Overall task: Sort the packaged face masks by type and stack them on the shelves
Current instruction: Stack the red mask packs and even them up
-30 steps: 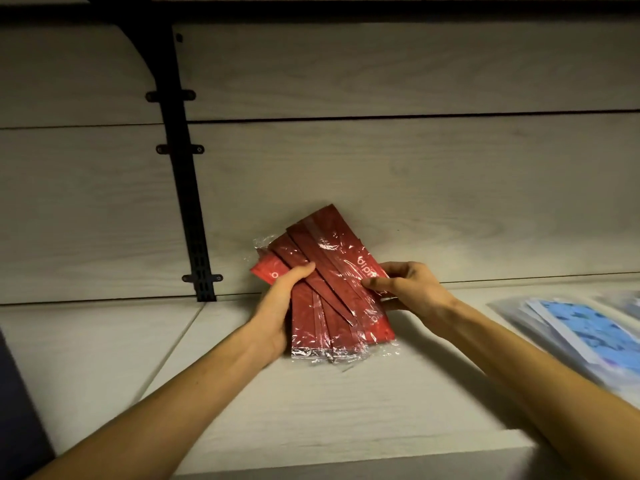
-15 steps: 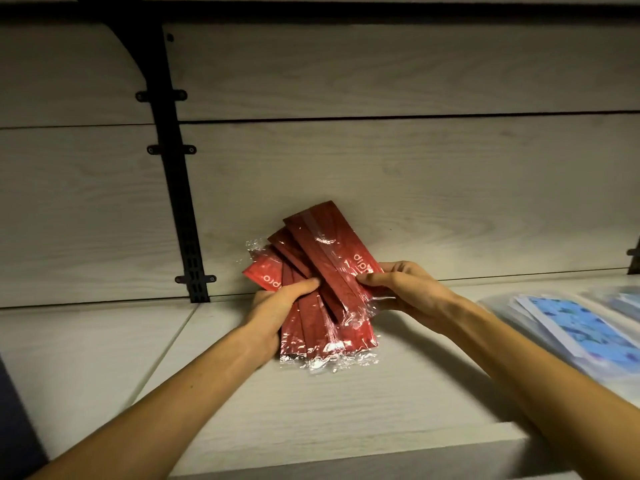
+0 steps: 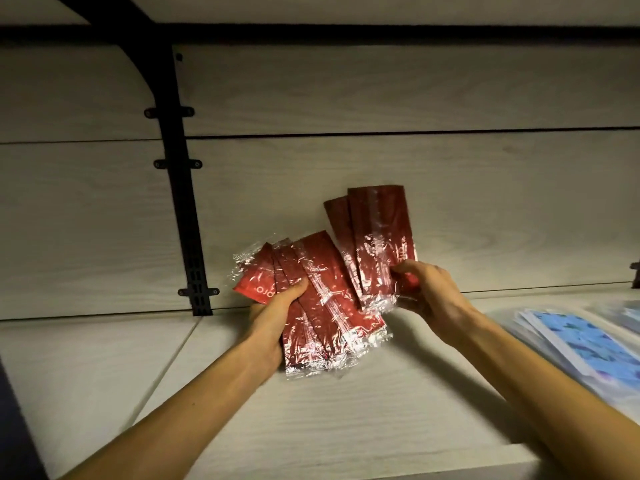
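Nearest me, two bare forearms reach up from the lower frame over a pale wood-grain shelf (image 3: 346,420). At centre, my left hand (image 3: 273,317) clenches a fanned bundle of red masks (image 3: 322,306) in crinkly clear wrap. Just right, my right hand (image 3: 427,289) pinches two more red packets (image 3: 377,237), upright. Blue patterned masks (image 3: 585,341) lie flat at right. Behind, a black slotted bracket (image 3: 180,188) climbs the panelled wall.

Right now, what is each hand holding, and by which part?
The left hand grips a fanned bunch of red mask packets around its lower left side. The right hand pinches two more red packets at their lower end.
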